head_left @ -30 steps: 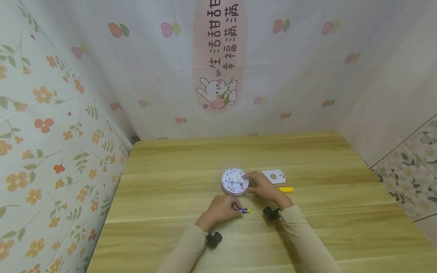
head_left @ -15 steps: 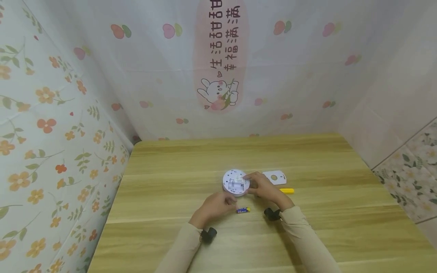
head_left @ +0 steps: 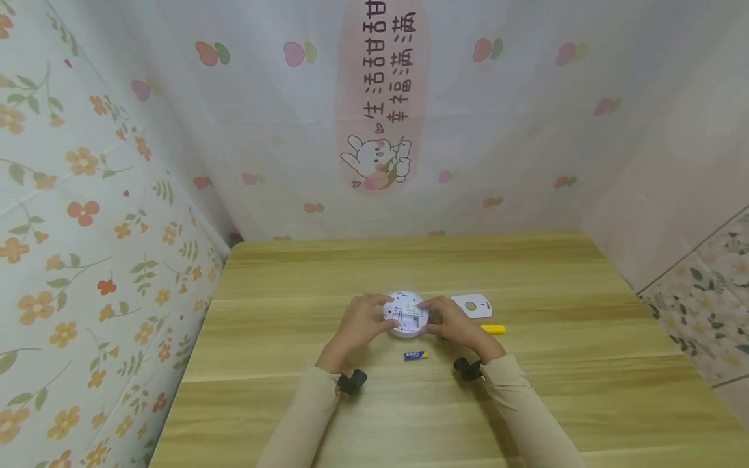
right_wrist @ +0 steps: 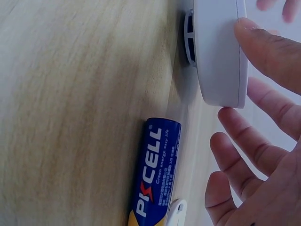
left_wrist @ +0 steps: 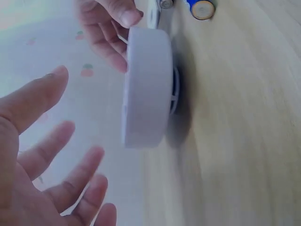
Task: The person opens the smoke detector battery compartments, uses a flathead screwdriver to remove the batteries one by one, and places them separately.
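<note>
"While the right hand [head_left: 453, 322] pinches the device [head_left: 406, 314], what does the left hand [head_left: 358, 325] do?"

"It is spread just beside the device's other side; its wrist view shows no touch."

"And where are the things?"

"The device is near the middle of the table [head_left: 263, 312], bay [head_left: 407, 320] facing up. The battery [head_left: 415, 355] lies near it, unheld."

"So, which step is this?"

"Steadying the device for loading, I judge. The next move seems to call for a left grip, or taking the battery; if the bay is filled, I cannot tell."
</note>
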{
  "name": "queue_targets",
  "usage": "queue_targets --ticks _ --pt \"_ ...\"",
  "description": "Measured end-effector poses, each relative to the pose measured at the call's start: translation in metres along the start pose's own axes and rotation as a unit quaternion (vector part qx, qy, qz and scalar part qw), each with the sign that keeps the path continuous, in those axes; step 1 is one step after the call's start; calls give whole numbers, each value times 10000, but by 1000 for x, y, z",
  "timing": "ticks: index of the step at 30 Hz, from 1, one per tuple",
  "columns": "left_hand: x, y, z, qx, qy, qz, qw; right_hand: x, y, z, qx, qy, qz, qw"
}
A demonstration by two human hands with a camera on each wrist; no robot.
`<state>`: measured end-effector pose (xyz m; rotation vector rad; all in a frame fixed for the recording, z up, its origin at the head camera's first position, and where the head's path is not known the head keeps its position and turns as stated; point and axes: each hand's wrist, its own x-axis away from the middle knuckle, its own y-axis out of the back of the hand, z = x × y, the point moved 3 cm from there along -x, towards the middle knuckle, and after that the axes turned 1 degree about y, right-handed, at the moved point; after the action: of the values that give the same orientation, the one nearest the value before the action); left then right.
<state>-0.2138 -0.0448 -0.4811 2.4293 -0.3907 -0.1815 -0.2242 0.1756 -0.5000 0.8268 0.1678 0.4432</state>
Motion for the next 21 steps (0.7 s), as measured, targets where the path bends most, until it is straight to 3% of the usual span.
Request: queue_targets --ticks 11,21 --pt "-7 -16 28 527 378 207 9977 0 -1 0 -31 -34 68 10000" --pt "-9 -22 30 735 173 391 9964 -1 0 -3 92 37 97 9999"
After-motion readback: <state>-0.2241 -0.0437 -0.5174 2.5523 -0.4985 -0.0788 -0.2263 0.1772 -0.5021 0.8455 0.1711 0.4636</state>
